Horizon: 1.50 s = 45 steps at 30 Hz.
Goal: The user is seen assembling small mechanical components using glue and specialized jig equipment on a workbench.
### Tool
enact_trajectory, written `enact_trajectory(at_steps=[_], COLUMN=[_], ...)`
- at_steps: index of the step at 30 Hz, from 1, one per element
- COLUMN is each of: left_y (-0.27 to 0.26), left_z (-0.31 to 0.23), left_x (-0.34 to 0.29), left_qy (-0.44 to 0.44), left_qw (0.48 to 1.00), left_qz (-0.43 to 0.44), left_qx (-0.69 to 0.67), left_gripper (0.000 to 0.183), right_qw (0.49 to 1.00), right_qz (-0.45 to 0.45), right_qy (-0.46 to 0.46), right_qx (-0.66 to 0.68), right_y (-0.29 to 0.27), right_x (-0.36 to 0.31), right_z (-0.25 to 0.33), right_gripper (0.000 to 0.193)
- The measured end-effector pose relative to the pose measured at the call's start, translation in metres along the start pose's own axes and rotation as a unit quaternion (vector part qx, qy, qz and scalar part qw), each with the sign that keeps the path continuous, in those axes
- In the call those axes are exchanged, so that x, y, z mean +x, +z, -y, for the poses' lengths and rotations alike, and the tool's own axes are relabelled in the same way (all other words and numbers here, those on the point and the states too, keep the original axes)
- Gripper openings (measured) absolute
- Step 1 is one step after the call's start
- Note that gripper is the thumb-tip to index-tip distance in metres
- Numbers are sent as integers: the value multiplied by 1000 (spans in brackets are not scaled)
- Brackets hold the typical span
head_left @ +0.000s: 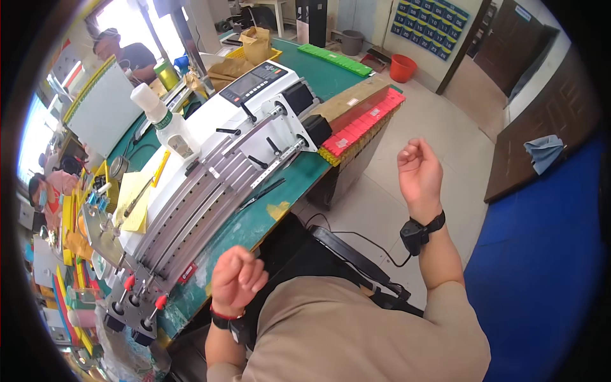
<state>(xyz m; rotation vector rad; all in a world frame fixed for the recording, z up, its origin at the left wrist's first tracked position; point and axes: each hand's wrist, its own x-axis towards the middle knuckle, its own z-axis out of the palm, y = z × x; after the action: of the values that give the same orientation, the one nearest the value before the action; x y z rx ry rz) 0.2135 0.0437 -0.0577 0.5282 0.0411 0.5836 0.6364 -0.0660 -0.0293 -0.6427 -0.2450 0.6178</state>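
Observation:
My left hand is raised by the bench's near edge, its fingers curled into a loose fist with nothing showing in them. Held up over the floor to the right, my right hand has its fingers folded toward the palm, and I see nothing in it. Each wrist wears a dark band. Closest to my left hand is the long machine with metal rails, black levers and a control panel. A pair of dark tweezers lies in front of the rails on the green bench.
On the machine are a white bottle and yellow notepaper. Red strips line the bench's right end. A red bucket stands on the floor beyond. Another person sits across the bench. A black chair part is beside me.

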Motion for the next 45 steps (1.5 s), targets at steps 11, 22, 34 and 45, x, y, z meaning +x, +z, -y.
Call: enact_trajectory(at_steps=[11,22,34,45], left_y=[4,13,19,11], left_z=[-34,-49,-84,-97], left_x=[-120,-136,-140,-159], left_qy=[198,277,261,276], left_qw=[960,666,300,358], left_qz=[-78,-288,-447,-436], left_qx=[182,630,801,778], left_gripper=[16,13,28,30], right_qw=[916,925,759,673], right_qz=[187,207,463,616], right_qy=[344,304,392,-102], right_qx=[-83,-94,-238,-396], right_y=[68,87,159,240], right_x=[-104,-93,-199,-241], right_z=[-132,-206,-199,-279], right_gripper=[16,15,16,29])
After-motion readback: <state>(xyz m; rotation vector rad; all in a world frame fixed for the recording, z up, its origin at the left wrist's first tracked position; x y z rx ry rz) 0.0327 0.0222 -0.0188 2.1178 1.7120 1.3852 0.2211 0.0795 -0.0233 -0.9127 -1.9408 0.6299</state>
